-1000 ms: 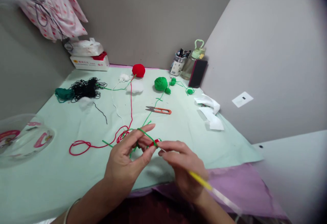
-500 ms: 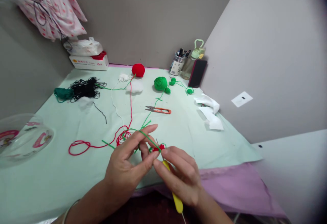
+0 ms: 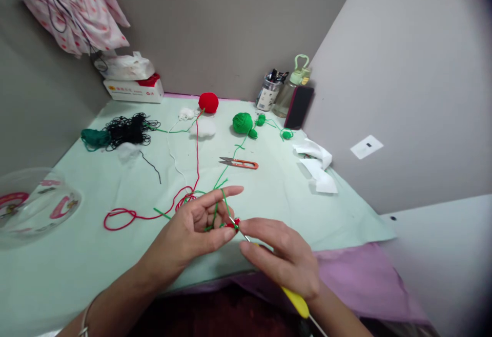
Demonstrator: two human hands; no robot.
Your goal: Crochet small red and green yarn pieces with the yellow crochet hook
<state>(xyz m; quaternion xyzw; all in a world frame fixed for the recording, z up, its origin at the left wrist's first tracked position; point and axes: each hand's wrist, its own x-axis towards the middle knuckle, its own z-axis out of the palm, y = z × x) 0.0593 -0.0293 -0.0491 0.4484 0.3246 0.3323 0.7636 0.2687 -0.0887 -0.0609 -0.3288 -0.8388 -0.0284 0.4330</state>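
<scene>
Left hand point(image 3: 200, 229): index finger extended, remaining fingers loosely curled, thumb pressed on a small red-and-green yarn piece point(image 3: 231, 225); green strand point(image 3: 226, 203) runs from the index finger down to the piece. Right hand point(image 3: 284, 255): closed around a yellow-handled hook point(image 3: 296, 302), metal shaft reaching the piece. Piece: between both hands, above the near part of the pale green surface point(image 3: 277, 193).

Beyond the hands: orange-handled snips point(image 3: 242, 164), lying flat; green yarn ball point(image 3: 242, 123); red yarn ball point(image 3: 208, 102), its strand running to loose loops near the left hand. Far left: black yarn heap point(image 3: 130, 131) touching a dark green skein point(image 3: 95, 139). Left edge: clear printed bowl point(image 3: 63, 209). Far right: lidded bottle point(image 3: 283, 101), dark phone point(image 3: 300, 107) propped beside it.
</scene>
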